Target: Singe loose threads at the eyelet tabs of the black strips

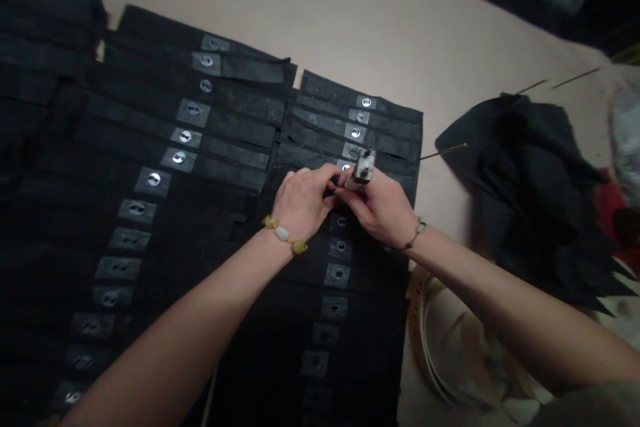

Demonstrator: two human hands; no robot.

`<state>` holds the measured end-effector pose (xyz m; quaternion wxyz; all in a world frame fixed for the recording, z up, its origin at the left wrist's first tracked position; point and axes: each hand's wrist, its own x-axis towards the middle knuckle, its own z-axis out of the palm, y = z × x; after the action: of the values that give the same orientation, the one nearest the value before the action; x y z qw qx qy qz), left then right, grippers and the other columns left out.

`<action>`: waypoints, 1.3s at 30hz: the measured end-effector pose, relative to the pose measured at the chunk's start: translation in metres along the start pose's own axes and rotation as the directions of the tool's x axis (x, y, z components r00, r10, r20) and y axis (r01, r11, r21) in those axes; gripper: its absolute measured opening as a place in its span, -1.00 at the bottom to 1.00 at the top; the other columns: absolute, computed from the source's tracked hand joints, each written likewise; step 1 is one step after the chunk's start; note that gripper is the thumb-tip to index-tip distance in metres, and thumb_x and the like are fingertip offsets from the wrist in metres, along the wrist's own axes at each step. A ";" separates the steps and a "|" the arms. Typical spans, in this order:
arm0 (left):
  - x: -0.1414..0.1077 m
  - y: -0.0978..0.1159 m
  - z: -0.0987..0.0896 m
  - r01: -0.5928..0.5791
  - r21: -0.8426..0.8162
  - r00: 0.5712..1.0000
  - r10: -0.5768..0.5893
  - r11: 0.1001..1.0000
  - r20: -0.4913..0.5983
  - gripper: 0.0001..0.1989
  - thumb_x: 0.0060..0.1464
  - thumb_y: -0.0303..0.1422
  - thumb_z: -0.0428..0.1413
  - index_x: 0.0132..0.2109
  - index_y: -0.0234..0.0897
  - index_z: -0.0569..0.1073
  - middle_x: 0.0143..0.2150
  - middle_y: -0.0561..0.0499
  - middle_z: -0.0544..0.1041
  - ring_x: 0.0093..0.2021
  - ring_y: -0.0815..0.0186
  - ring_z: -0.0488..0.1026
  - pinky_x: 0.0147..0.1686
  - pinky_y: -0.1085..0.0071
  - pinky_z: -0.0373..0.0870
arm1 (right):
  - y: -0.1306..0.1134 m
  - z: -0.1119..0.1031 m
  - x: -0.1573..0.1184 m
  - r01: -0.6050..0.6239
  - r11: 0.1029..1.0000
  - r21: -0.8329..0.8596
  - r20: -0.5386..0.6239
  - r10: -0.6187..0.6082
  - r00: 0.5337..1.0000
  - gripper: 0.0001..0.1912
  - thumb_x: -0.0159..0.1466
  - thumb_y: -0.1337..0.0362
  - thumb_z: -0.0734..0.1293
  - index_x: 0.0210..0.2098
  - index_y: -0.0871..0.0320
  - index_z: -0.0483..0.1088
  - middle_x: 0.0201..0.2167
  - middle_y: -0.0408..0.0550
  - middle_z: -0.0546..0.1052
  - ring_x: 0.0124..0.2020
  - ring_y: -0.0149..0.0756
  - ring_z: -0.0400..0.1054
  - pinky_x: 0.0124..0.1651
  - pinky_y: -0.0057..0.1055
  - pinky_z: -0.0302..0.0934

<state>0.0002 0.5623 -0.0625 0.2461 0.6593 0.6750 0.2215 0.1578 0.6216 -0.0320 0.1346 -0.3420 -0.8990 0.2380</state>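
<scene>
Left hand (300, 203), at the middle of the frame: fingers (323, 177) closed, apparently pinching a black cloth strip (390, 172), though the contact is partly hidden. Right hand (377, 207), just beside it: fingers (345, 190) closed on a small grey tool (363, 170), tilted upward above the strip, its exact form unclear. Strip in a fanned, overlapping row of similar strips on the tabletop (360, 20), each with a grey square patch (337, 275) and a small round eyelet (341, 246). Strip likely light, soft and limp, best held flat near the patch; tool likely stiff and small, best held by its body. Beaded bracelet (283, 233) on the left wrist; cord bracelet (416, 232) on the right. Heap of black cloth (530, 173) at 3 o'clock, with thin sticks (575, 78) at 2 o'clock. Pale coiled band (417, 327) at 5 o'clock.
</scene>
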 end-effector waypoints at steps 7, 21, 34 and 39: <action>0.000 -0.004 0.004 -0.001 0.015 1.000 0.001 1.000 0.004 -0.90 0.13 -0.39 0.18 -0.17 -0.21 0.51 -0.21 -0.04 0.61 -0.13 0.13 0.53 -0.10 0.26 0.40 | -0.006 0.006 -0.003 -0.001 0.996 -0.085 -0.002 0.001 1.000 -0.89 0.33 0.32 0.27 -0.18 0.10 0.43 -0.27 -0.02 0.51 -0.23 -0.19 0.40 -0.17 -0.32 0.30; 0.001 -0.005 -0.009 0.034 -0.301 0.999 -0.035 0.953 0.002 -0.72 0.03 -0.56 0.14 -0.11 -0.19 0.40 -0.23 0.07 0.63 -0.20 0.30 0.59 -0.12 0.37 0.46 | -0.003 -0.004 -0.037 -0.030 0.940 0.339 -0.322 0.146 0.935 -0.96 0.27 0.27 0.42 -0.29 0.09 0.50 -0.27 -0.08 0.62 -0.22 -0.23 0.54 -0.09 -0.27 0.44; 0.000 -0.005 -0.007 0.032 -0.314 0.999 -0.041 0.949 -0.023 -0.74 0.01 -0.57 0.12 -0.14 -0.20 0.42 -0.25 0.06 0.63 -0.21 0.30 0.58 -0.09 0.35 0.47 | -0.023 0.001 -0.062 -0.085 0.897 0.434 -0.230 0.201 0.952 -0.93 0.28 0.25 0.42 -0.23 0.06 0.53 -0.22 -0.07 0.65 -0.16 -0.20 0.56 -0.01 -0.21 0.46; 0.000 -0.004 -0.008 0.044 -0.304 0.999 -0.050 0.952 -0.012 -0.75 0.01 -0.56 0.12 -0.15 -0.21 0.43 -0.25 0.06 0.62 -0.19 0.30 0.58 -0.08 0.36 0.47 | -0.022 0.004 -0.066 -0.166 0.911 0.377 -0.192 0.253 0.948 -0.94 0.27 0.25 0.42 -0.28 0.09 0.54 -0.24 -0.06 0.65 -0.18 -0.22 0.56 -0.01 -0.21 0.45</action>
<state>-0.0082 0.5626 -0.0589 0.3431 0.5954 0.6509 0.3228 0.1920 0.5611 -0.0288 0.2739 -0.4329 -0.7761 0.3676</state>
